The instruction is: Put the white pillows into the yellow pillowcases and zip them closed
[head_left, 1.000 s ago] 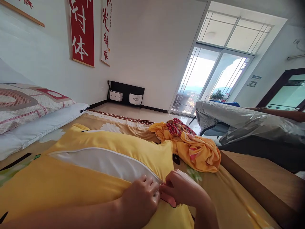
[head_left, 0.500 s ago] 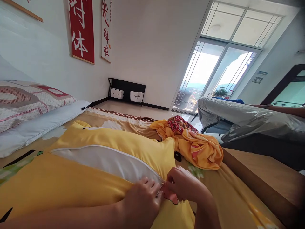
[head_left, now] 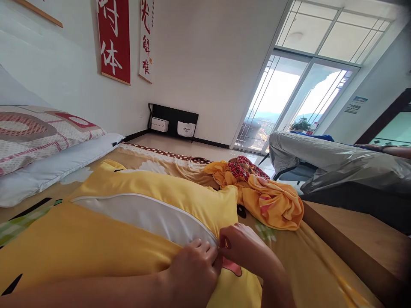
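A yellow pillowcase (head_left: 128, 244) lies on the bed with its long zipper opening gaping. Inside that opening shows a white pillow (head_left: 138, 214). At the opening's right end, my left hand (head_left: 195, 267) is closed on the pillowcase's edge, fingers curled over the fabric. Close beside it, my right hand (head_left: 244, 246) pinches at the zipper's end; its fingertips hide whether the pull itself is between them. A pink printed patch (head_left: 231, 267) on the pillowcase shows just below my right hand.
A crumpled orange cloth (head_left: 276, 205) and a red plaid cloth (head_left: 242, 168) lie beyond the pillowcase. At left, a patterned pillow (head_left: 41, 132) rests on a white pillow (head_left: 61, 171). Plastic-covered furniture (head_left: 337, 158) stands at right, with another person's arm (head_left: 394, 150) over it.
My right hand has shifted slightly up and left, nearer to my left hand at the zipper's end. The view has tilted a little; the pillowcase opening looks much the same.
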`<state>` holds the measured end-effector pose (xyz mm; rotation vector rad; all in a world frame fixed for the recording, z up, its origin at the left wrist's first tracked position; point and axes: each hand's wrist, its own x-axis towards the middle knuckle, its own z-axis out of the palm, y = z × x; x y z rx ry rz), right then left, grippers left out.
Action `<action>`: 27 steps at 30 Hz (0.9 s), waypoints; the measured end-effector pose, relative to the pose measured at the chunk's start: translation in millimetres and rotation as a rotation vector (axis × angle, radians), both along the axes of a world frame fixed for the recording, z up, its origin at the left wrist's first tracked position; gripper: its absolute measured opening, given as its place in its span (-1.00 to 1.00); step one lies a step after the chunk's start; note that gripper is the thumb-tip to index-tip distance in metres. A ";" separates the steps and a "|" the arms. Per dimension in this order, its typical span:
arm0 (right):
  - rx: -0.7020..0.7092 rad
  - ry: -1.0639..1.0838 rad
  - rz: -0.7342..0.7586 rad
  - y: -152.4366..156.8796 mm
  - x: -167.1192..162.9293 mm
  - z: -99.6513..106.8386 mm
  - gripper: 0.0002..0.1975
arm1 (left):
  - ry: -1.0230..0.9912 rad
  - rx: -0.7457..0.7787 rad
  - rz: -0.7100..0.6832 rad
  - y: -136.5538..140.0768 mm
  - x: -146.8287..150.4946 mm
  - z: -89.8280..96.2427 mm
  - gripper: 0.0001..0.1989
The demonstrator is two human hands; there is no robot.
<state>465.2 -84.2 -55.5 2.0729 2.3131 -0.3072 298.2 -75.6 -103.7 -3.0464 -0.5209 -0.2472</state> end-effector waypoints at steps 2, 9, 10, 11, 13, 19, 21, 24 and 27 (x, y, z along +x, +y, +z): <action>-0.006 -0.010 0.013 0.9 -3.4 -1.6 -0.82 | -0.007 0.000 0.003 0.3 0.0 -0.9 -0.65; 0.035 0.065 0.066 1.0 4.8 5.3 -0.84 | -0.012 0.008 -0.015 1.6 -1.8 -0.8 -0.69; 0.053 0.088 0.068 0.5 6.8 6.9 -0.85 | -0.009 0.008 -0.011 1.3 -2.2 0.0 -0.72; 0.065 0.108 0.071 0.0 8.2 8.2 -0.86 | -0.003 0.008 -0.007 0.9 -2.5 1.0 -0.73; 0.078 0.141 0.087 -0.8 9.5 10.2 -0.87 | 0.014 0.007 0.004 -0.1 -2.8 3.1 -0.72; 0.066 0.213 0.105 0.8 5.2 10.6 -0.88 | 0.051 -0.062 0.019 -0.8 -2.7 8.6 -0.68; 0.057 0.227 0.118 2.5 2.0 8.9 -0.87 | 0.055 -0.082 0.020 -1.2 -3.0 9.8 -0.65; 0.053 0.239 0.144 6.3 -4.4 5.1 -0.86 | -0.010 -0.101 0.033 -2.8 -3.3 8.9 -0.62; 0.050 0.266 0.157 9.7 -9.6 1.7 -0.87 | -0.077 -0.120 0.058 -4.6 -3.5 2.8 -0.62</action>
